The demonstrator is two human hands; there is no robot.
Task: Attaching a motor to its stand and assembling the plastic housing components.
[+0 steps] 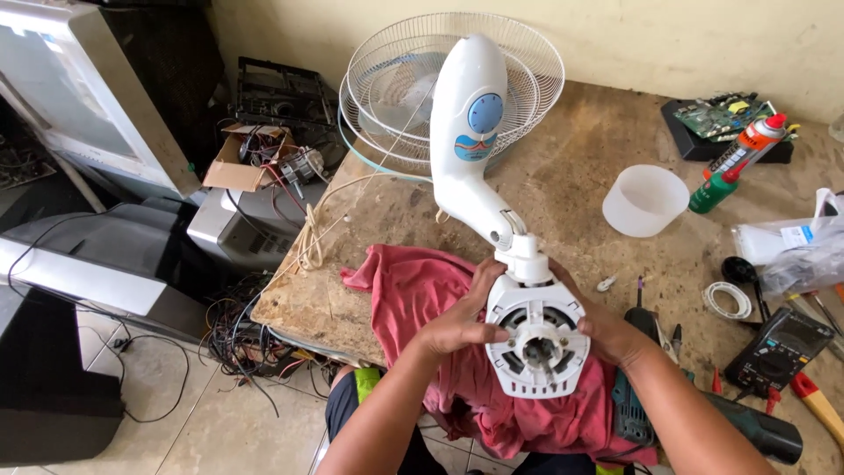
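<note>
**Fan body held face-up on the cloth**

The fan (505, 237) lies on a red cloth (422, 299) at the near edge of the counter (571, 149). Its long axis runs from the round motor housing (537, 339), nearest the person, up and slightly left to the white stand neck (466, 123) — the neck's rounded end points away, toward the wall. The housing's open front faces up at the camera, with the shaft in its middle.

The left hand (462, 321) grips the housing's left rim, fingers (485, 334) curled over the edge, thumb near the neck joint. The right hand (607, 330) clasps the right side; its fingers are mostly hidden behind the housing, so how tightly they close cannot be told.

Behind the neck rest two wire grilles (396, 79). To the right stand a white cup (644, 200) and a spray can (737, 163) — beyond them a circuit board (725, 114). A multimeter (778, 352), a tape roll (727, 300) and a drill (747, 427) lie near the right hand. A pale cord (312, 242) trails off the counter's left edge.
</note>
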